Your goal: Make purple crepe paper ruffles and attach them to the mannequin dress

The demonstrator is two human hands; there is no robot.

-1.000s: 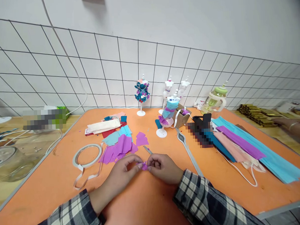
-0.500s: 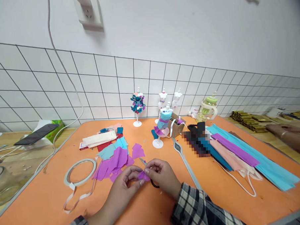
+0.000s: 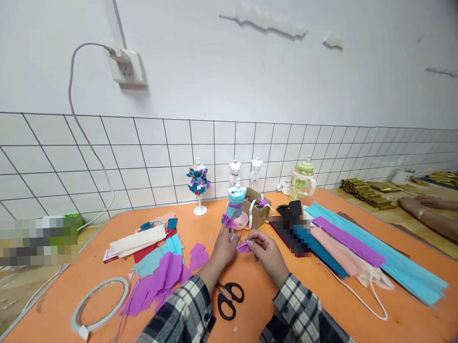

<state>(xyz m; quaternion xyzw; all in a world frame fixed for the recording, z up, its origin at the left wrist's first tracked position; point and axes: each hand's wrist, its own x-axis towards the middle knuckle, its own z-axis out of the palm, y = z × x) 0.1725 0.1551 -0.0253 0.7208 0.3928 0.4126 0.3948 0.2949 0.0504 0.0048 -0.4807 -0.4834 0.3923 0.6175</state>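
My left hand (image 3: pixel 224 248) and my right hand (image 3: pixel 268 253) both pinch a small folded purple paper piece (image 3: pixel 243 247) just above the orange table (image 3: pixel 325 298). Right behind my hands stands a small white mannequin (image 3: pixel 236 206) wrapped in blue paper with a purple ruffle at its waist. Black-handled scissors (image 3: pixel 227 298) lie on the table between my plaid sleeves. Loose purple and blue paper scraps (image 3: pixel 161 273) lie left of my left arm.
A tape ring (image 3: pixel 100 303) lies front left. Long blue, purple and pink paper strips (image 3: pixel 369 251) cover the right side. Three more small mannequins (image 3: pixel 199 185), a cardboard box (image 3: pixel 258 214) and a green-lidded bottle (image 3: pixel 302 181) stand at the back. Another person's arms (image 3: pixel 436 215) rest far right.
Both hands moved forward with the purple piece, up to the dressed mannequin. The scissors now lie uncovered on the table. The view has tilted upward.
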